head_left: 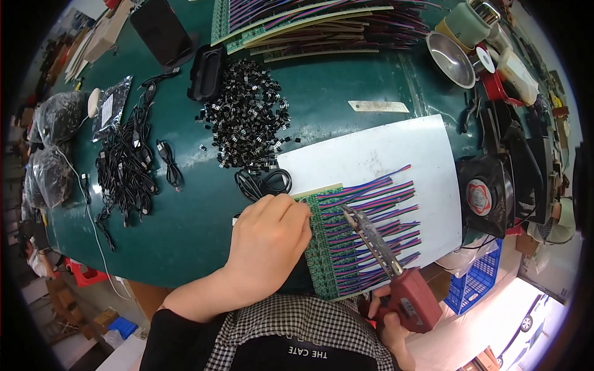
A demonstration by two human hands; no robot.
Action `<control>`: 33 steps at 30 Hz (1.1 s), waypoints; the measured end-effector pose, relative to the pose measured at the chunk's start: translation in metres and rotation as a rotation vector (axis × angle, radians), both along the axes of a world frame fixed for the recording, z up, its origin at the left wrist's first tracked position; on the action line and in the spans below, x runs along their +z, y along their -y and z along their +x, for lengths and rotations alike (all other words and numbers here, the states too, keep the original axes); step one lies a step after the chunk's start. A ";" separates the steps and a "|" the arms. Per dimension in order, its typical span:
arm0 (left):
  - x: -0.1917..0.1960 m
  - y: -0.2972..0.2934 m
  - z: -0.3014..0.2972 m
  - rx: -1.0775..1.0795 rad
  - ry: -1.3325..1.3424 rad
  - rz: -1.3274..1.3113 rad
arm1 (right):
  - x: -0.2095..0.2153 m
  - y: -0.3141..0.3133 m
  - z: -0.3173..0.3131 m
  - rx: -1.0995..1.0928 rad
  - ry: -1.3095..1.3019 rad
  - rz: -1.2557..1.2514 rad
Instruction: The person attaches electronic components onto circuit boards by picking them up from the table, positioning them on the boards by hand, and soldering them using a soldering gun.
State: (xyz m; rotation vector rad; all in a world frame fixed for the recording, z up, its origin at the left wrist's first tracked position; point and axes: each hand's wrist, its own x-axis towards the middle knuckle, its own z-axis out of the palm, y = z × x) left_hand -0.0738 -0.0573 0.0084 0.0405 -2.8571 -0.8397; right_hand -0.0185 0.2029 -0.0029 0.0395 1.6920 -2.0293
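A green circuit board panel (pixel 322 247) lies in front of me, with rows of red, blue and dark wires (pixel 383 232) reaching right from it. At its upper left corner my left hand (pixel 269 238) is closed in a pinch, fingertips partly hidden. A coiled black cable (pixel 272 183) runs in under that hand, and a small end of it shows at the hand's left. My right hand (pixel 390 321) grips a red soldering gun (pixel 416 302) from below. The gun's metal tip slants up and left over the wires, close to the board's upper part.
White sheet (pixel 427 148) under the wires; blade (pixel 377 106) beyond it. A heap of small black parts (pixel 247 117) and bundled black cables (pixel 127 167) lie left. Wired boards (pixel 309 31) are stacked at the back. Metal bowl (pixel 450 59) and black fan (pixel 486 195) stand right.
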 end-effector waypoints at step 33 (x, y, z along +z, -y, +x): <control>0.010 0.009 -0.013 -0.074 0.156 0.047 | -0.015 -0.010 0.005 0.187 -0.166 0.430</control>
